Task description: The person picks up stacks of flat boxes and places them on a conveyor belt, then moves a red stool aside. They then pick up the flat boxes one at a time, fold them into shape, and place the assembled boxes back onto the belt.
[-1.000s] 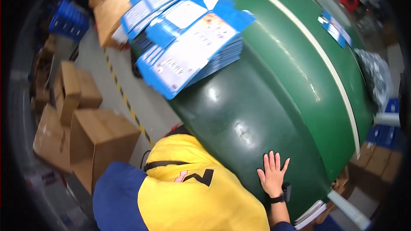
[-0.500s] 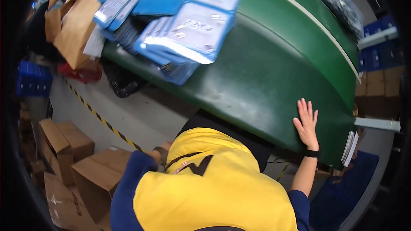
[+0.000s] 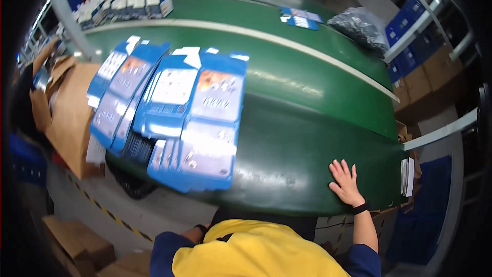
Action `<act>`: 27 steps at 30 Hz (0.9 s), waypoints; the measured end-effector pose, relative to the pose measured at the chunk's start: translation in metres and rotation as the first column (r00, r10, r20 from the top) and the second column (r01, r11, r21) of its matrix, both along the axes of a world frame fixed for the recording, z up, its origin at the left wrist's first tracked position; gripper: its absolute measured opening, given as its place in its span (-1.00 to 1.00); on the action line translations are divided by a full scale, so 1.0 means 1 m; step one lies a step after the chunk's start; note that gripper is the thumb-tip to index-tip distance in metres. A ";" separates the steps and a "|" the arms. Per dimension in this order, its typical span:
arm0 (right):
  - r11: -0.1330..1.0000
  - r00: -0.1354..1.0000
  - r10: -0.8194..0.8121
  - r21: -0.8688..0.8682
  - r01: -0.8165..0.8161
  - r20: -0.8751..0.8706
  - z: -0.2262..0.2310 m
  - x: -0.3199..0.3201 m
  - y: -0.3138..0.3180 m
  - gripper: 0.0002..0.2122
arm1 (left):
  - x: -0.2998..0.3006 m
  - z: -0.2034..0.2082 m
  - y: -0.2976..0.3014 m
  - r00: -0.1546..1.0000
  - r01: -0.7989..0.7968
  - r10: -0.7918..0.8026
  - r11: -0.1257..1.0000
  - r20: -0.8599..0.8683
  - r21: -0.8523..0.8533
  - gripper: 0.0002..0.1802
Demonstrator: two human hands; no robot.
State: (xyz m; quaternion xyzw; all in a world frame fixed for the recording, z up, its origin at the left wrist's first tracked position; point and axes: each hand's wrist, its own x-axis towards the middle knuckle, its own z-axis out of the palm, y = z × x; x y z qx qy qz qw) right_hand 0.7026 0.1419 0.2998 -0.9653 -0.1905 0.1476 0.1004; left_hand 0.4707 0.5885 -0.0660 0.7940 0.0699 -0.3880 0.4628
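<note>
As far as these pictures let one judge, the moment is a pause: a person stands at the green bench (image 3: 297, 138), and neither hand is seen working on the main stack (image 3: 210, 141) of flat blue-and-white cartons. The right hand (image 3: 347, 187) is well apart from the main stack, to its right and a little nearer the bench's front edge; it holds nothing, its fingers are extended and spread, and the palm appears to rest flat on the bare surface. The left hand (image 3: 206, 224) is below the main stack, down by the yellow top (image 3: 251, 249); too little of it shows to tell whether it is released, clenched or grasping something. The main stack lies on the bench near its front edge, its cartons fanned at the lower end, with the side stack (image 3: 115, 97) just beside it on the left. Any handling of the main stack would call for the right hand to lift off the bench, cross leftward and pinch one carton edge; the sheets look thin and glossy, so two might slide together. Farther left of the main stack stands a brown box (image 3: 74, 123), with another person's arm (image 3: 45, 54) above it. Beyond the main stack, to its right, lie a few loose cartons (image 3: 302, 19) and a plastic bag (image 3: 359, 28).
</note>
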 end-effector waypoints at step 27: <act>0.997 0.959 -0.075 0.046 0.064 0.275 -0.003 -0.013 0.009 -0.50 | 0.078 0.067 -0.001 0.959 -0.204 0.244 0.948 -0.144 0.245 -0.56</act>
